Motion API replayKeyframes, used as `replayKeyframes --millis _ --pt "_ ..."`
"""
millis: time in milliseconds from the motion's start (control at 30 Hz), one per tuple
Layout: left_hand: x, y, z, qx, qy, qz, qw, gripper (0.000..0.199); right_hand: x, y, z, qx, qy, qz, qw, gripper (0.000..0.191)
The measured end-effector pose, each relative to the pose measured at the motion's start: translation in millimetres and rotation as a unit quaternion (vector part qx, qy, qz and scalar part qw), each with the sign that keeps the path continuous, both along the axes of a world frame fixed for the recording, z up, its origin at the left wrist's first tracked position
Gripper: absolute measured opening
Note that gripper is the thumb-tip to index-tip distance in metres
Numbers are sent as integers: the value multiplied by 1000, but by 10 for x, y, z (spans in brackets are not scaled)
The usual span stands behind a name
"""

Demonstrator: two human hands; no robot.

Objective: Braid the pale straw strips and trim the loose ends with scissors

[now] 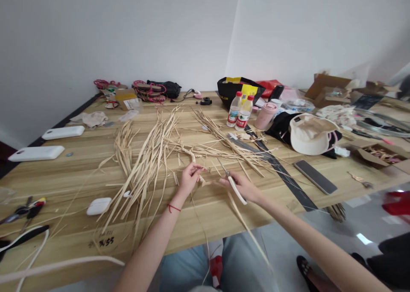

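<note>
My left hand (189, 177), with a red cord round its wrist, is closed on a braided piece of pale straw (191, 155). The braid curves above and below my fingertips, which hide its middle. A pair of scissors (237, 191) with white handles is in my right hand (245, 187), its blades pointing up and away from me. A long straw strip (245, 223) hangs below that hand over the table edge; whether my fingers pinch it I cannot tell. Loose straw strips (153, 155) lie in a large heap left of my hands, and more straw (230, 144) is spread beyond them.
On the wooden table (179, 226) stand two water bottles (244, 115), a pink cup (266, 115) and a black bag (226, 91). A cap (312, 134) and a phone (315, 176) lie to the right. At left are a white case (99, 206) and white devices (36, 153).
</note>
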State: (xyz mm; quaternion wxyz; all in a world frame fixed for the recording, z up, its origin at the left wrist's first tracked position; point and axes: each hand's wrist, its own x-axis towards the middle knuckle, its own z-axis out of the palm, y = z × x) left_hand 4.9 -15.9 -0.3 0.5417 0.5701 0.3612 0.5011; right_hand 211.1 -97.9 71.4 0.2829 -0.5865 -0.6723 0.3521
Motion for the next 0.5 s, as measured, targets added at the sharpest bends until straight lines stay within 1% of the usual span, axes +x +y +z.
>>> replayKeyframes --millis 67,133,200,333,433,500 --pt "9 -21 -9 13 28 -4 1000 21 -48 -11 -101 19 42 -50 998 36" --pt "14 -45 -9 30 61 -13 998 19 -92 21 -168 25 101 -78 992 38" --pt "13 -69 -2 53 92 -25 994 17 -144 82 -203 24 144 -81 986 39" --pt "2 -97 12 97 131 -41 986 13 -271 206 -242 2 177 -80 981 37" --pt "-1 -94 4 110 141 -42 983 12 -340 266 -302 -21 205 -60 977 34" --pt "4 -91 -2 111 139 -39 983 13 -359 294 -356 -18 217 -65 974 33"
